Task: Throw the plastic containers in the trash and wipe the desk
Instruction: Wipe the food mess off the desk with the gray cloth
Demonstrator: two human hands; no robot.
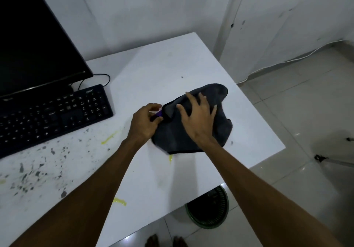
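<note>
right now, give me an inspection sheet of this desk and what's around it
surface: white desk, yellow smears and dark specks on its left part, not yet wiped away
job's things: dark grey cloth lies crumpled on the desk; no plastic containers seen; green trash bin on the floor under the desk's edge
clutter: black keyboard and dark monitor at left
hands: left hand pinches the cloth's edge at a purple bit; right hand rests flat on the cloth, fingers spread
cables: black cable behind the keyboard; white cable along the wall base
surroundings: white walls, tiled floor, a tripod leg at right
</note>
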